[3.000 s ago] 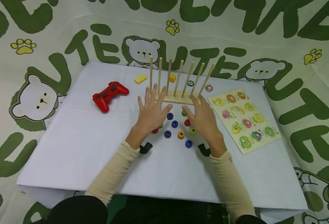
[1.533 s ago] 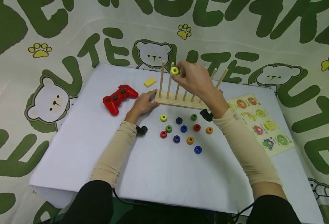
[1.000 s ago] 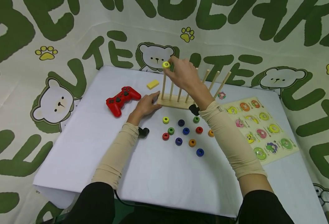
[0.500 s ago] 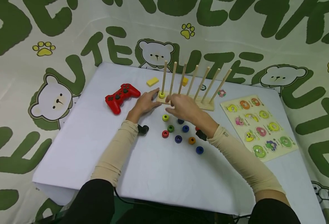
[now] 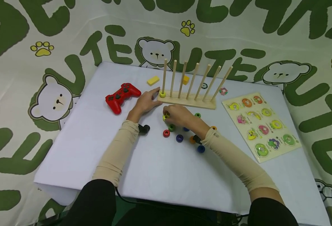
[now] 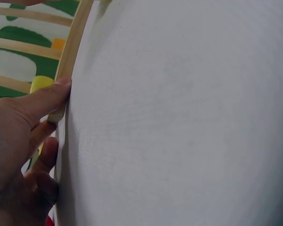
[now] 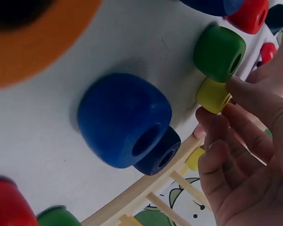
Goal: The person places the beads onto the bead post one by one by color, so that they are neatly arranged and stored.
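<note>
On the white surface (image 5: 78, 150), going from left to right, there is one red game controller (image 5: 121, 96) at about 9 o'clock of the wooden peg rack (image 5: 187, 101), then one yellow block (image 5: 153, 80) at 10 o'clock of the rack. The left hand (image 5: 145, 102) rests against the left end of the rack base, with the thumb straight along the wood edge, so it steadies the rack and grips nothing. The rack has seven pegs, and one yellow ring (image 5: 162, 94) already sits at the foot of the leftmost peg. At 6 o'clock of the rack the right hand (image 5: 178, 115) pinches a second yellow ring (image 7: 213, 95) with thumb and fingertips, the ring touching the surface and just beside a green ring (image 7: 220, 52). Around it I count about eight more loose rings, some partly hidden by the arm. At 3 o'clock lies one puzzle board (image 5: 260, 123). The risk, I think, is that the pinch slips because the ring is small and round, or the fingers knock the green neighbour and it rolls away; also the forearm may sweep the rings under it.
</note>
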### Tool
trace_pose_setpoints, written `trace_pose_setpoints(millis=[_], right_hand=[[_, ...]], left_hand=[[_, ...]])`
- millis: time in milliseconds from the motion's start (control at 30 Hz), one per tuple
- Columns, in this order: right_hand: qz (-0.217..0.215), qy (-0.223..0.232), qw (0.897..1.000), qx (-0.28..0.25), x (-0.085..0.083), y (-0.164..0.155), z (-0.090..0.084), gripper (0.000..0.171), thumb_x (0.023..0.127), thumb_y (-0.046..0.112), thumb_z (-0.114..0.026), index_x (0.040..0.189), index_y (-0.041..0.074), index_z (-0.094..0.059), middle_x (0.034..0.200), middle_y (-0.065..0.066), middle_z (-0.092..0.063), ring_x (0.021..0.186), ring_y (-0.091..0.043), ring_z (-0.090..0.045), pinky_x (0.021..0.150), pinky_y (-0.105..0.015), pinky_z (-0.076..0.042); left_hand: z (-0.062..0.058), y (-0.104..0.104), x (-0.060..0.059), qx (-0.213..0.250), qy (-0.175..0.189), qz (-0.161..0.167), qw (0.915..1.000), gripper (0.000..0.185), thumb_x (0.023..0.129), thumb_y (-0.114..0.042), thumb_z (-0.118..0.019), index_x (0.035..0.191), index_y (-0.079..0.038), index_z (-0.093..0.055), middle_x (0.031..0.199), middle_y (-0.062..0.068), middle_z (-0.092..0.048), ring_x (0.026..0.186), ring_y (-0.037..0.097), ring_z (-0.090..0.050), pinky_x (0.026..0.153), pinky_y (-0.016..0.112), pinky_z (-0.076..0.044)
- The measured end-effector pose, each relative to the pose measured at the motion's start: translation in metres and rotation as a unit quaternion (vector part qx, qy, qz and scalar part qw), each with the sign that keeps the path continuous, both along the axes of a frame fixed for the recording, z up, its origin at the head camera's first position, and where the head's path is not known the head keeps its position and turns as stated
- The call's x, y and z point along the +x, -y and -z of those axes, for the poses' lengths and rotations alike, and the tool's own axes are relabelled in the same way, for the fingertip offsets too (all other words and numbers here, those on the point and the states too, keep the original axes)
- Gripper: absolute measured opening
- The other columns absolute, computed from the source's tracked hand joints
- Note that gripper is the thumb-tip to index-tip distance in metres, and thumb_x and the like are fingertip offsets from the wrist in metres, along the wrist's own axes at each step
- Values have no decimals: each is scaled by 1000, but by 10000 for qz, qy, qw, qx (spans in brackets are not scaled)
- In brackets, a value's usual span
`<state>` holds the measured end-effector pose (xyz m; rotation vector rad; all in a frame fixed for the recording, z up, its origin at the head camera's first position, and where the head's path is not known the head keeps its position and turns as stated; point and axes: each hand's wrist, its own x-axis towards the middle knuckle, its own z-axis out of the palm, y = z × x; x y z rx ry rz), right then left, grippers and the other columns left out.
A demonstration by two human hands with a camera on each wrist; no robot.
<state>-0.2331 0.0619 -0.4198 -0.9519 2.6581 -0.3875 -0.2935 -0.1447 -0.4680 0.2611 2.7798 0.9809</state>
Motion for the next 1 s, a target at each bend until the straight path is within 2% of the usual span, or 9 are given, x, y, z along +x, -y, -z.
trace_pose_setpoints(millis=[167,400,467,567,667,767,867,933,1000], right_hand=[[5,-104,9999,8,2,2,2,31,101,21,-75,127,5,-75,115,-7,-77,100,-19,-70,93,-36,-56],[9,-181,9998,-47,6,0,2,35,100,19,-76,132,6,-74,125,-8,-74,105,-20,-69,92,-36,-57],[49,-267,9993,-264,5,-2,-4,35,100,18,-77,132,6,-74,126,-9,-74,109,-23,-71,93,-38,-57],[187,-625,9949,-771,0,-6,-26,35,100,18,-77,132,6,-74,126,-10,-73,113,-29,-71,93,-41,-58],[522,-1141,9821,-1408,-8,-8,-60,35,101,19,-76,132,6,-73,126,-12,-70,105,-30,-71,86,-42,-58],[829,-1753,9582,-2105,-20,-9,-91,33,102,19,-75,132,6,-73,126,-13,-69,89,-27,-67,75,-37,-53],[986,-2247,9355,-2542,-30,-6,-112,34,102,19,-74,133,4,-73,128,-13,-69,82,-24,-61,72,-33,-46],[1057,-2412,9292,-2592,-37,-3,-119,34,103,19,-72,134,4,-72,129,-13,-68,82,-23,-60,72,-32,-45],[1096,-2443,9287,-2567,-42,1,-123,33,104,18,-71,135,5,-71,130,-12,-67,83,-23,-61,73,-32,-45]], left_hand=[[0,1,0,13,28,19,10000,80,101,-37,-74,169,-24,-35,117,17,-57,106,29,-49,88,45,-43],[0,1,0,12,-36,36,10000,79,101,-36,-75,169,-22,-36,114,17,-58,103,29,-50,86,44,-42],[1,1,0,9,-38,49,10000,79,101,-37,-75,169,-22,-36,114,17,-58,103,29,-50,86,44,-42],[4,3,0,35,-2,52,10000,79,101,-36,-75,169,-23,-36,114,16,-57,102,28,-50,85,43,-42],[5,3,-1,67,34,23,10000,80,101,-36,-76,169,-24,-36,114,15,-57,102,28,-50,85,43,-42],[3,2,-1,105,76,-30,9999,80,101,-36,-76,169,-26,-35,115,14,-56,104,28,-49,87,43,-42],[2,2,-1,149,131,-46,9998,80,101,-36,-76,170,-27,-34,118,14,-56,107,27,-48,89,43,-42],[3,2,-1,164,167,-44,9997,80,102,-36,-76,170,-28,-34,120,14,-56,108,27,-48,90,43,-42],[3,3,0,184,183,-61,9996,80,102,-35,-76,169,-28,-34,120,14,-56,109,27,-48,90,43,-43]])
